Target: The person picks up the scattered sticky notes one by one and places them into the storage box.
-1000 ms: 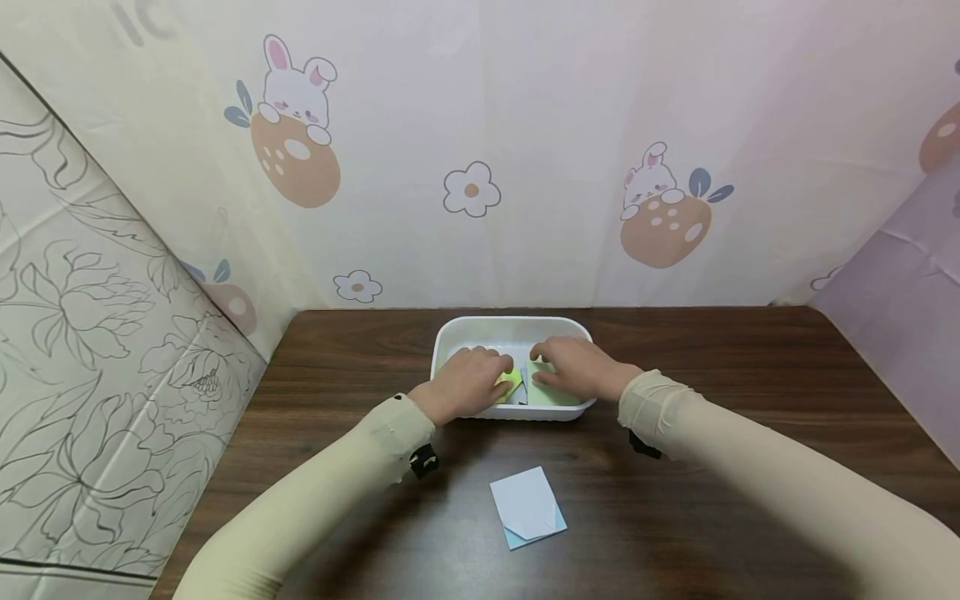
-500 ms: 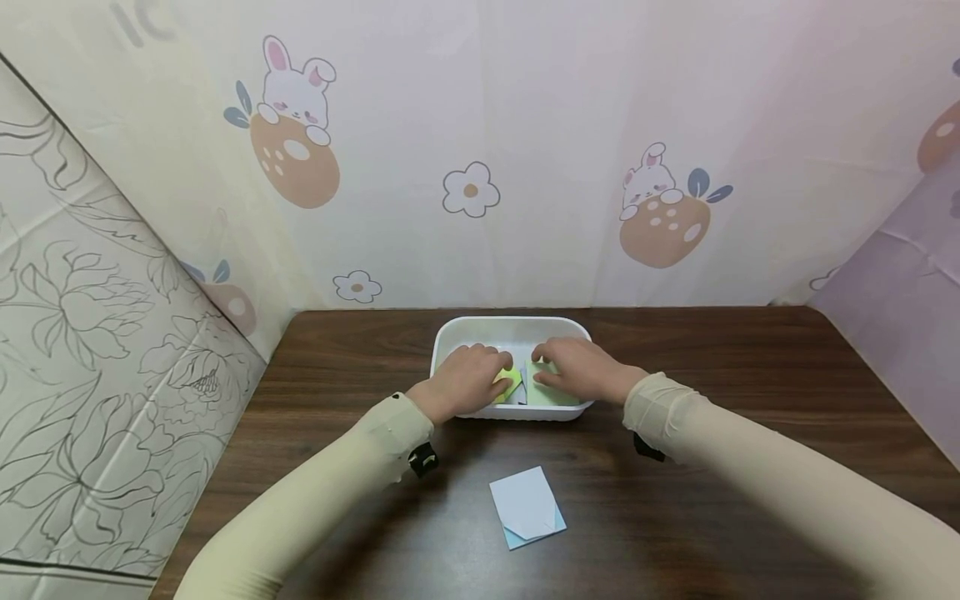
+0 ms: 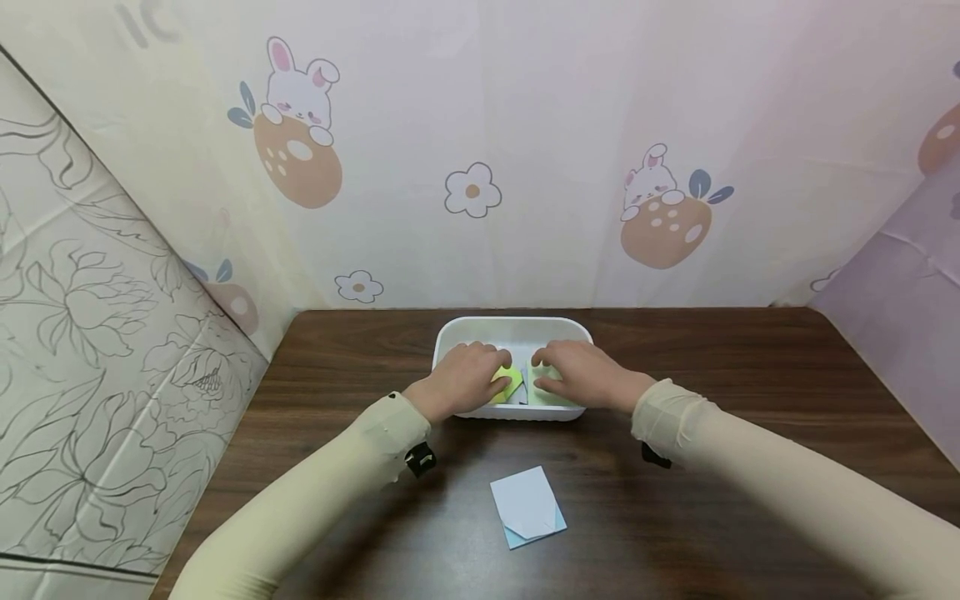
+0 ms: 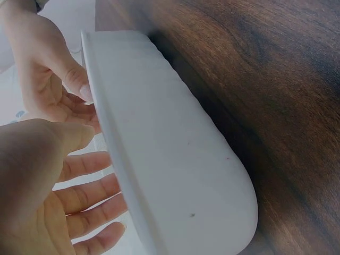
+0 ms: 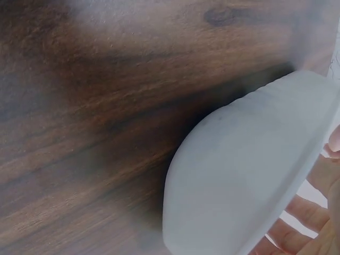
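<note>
A white plastic tub (image 3: 516,327) stands near the back of the dark wooden table, with sheets of paper inside. My left hand (image 3: 465,379) reaches over its left part, beside a yellow-green paper (image 3: 510,385). In the left wrist view, the fingers (image 4: 87,194) of that hand are spread and loosely bent past the rim, with nothing visible between them. Over the right part, my right hand (image 3: 581,371) has bent fingers above a pale green paper (image 3: 546,394). Its fingers (image 5: 305,212) show behind the tub wall in the right wrist view, with no grip visible. Fingertip contact is partly hidden.
A small stack of white and light blue paper (image 3: 527,504) lies on the table (image 3: 712,517) in front of the tub, one corner folded or lifted. Behind the table hangs a cloth wall (image 3: 540,233) with rabbit prints.
My right wrist and forearm have shifted slightly to the right, with the fingers still over the tub. The left hand has barely moved. Tub and paper stack stay in place.
</note>
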`<state>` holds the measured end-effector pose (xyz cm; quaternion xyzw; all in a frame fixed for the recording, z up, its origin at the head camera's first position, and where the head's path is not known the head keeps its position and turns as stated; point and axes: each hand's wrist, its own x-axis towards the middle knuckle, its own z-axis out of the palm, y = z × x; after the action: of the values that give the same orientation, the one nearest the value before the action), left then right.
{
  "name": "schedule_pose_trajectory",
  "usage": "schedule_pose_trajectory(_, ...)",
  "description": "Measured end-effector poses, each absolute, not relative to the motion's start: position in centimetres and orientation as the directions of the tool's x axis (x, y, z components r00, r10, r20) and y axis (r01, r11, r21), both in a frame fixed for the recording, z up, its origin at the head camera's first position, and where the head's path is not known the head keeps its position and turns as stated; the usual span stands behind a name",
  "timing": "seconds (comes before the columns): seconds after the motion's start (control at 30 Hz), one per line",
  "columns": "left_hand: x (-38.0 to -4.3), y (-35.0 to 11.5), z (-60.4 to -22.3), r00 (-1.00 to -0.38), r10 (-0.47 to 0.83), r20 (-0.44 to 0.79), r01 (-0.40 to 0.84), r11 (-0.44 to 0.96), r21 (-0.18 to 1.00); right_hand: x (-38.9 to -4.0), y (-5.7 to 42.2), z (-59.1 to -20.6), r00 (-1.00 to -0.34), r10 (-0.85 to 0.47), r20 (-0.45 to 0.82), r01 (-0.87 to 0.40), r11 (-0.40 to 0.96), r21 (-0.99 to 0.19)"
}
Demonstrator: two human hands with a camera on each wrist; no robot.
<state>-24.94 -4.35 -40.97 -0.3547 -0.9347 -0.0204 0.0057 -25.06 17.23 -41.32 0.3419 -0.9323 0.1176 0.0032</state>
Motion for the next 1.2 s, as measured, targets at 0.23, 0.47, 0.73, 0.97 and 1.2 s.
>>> schedule_pose_trajectory(0.23,-24.7,-4.4,-40.7,-0.730,0.681,0.055,0.683,0.729,0.033,-24.6,17.1,-41.1,-0.751,-0.652,0.103,-0.657,0.721,-0.221)
schedule_pose_trajectory(0.47,-24.6,-4.5,-40.6,-0.715,0.695,0.076,0.698,0.716,0.021,-24.0,16.9,-40.8,-0.739,-0.666,0.104,-0.671,0.712,-0.204)
schedule_pose_trajectory(0.73,-24.2,-4.8,-40.4,-0.720,0.690,0.073,0.693,0.720,0.035,-23.5,16.7,-40.6,-0.731,-0.672,0.122,-0.682,0.707,-0.189)
schedule_pose_trajectory(0.97,-23.9,-5.1,-40.3,-0.714,0.695,0.091,0.699,0.714,0.034,-23.0,16.7,-40.4,-0.741,-0.662,0.114,-0.669,0.714,-0.206)
schedule_pose_trajectory(1.2,-23.6,-5.1,-40.1,-0.707,0.699,0.104,0.705,0.708,0.039,-22.4,16.9,-40.1,-0.736,-0.663,0.133,-0.675,0.708,-0.205)
